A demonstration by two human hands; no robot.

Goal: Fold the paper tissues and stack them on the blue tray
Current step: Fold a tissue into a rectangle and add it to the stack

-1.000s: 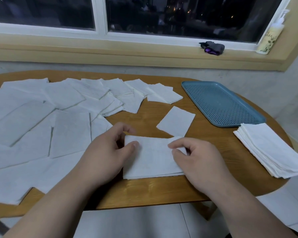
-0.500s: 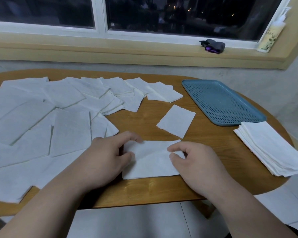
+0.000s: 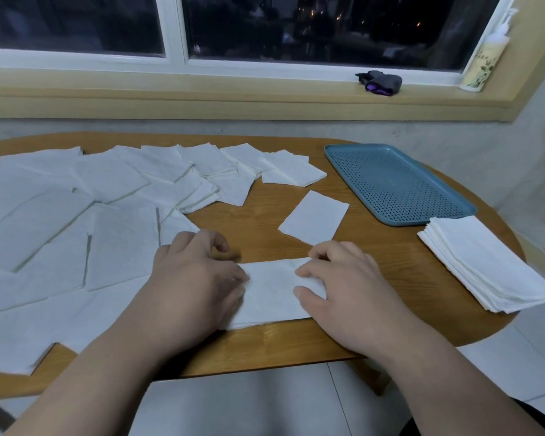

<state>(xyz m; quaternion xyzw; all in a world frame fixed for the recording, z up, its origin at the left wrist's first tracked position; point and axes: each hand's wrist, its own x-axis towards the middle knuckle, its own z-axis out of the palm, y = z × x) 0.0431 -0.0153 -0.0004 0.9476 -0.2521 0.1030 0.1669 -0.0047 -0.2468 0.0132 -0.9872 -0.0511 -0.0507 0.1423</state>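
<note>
A white tissue point(image 3: 271, 294), folded into a long strip, lies near the table's front edge. My left hand point(image 3: 195, 278) covers its left end with curled fingers, the thumb on the paper. My right hand point(image 3: 346, 278) pinches its right end between thumb and forefinger. The blue perforated tray point(image 3: 397, 184) sits at the back right with nothing on it. One small folded tissue point(image 3: 313, 217) lies alone between my hands and the tray. A stack of folded tissues point(image 3: 485, 262) rests on the table just in front of the tray.
Several unfolded tissues point(image 3: 76, 215) overlap across the left half of the round wooden table point(image 3: 296, 344). On the windowsill stand a pump bottle point(image 3: 482, 67) and a dark bundle point(image 3: 379, 83). The table edge runs close below my wrists.
Both hands have slid from the tissue's far corners down onto its ends, closer to me. The tissue stays in place.
</note>
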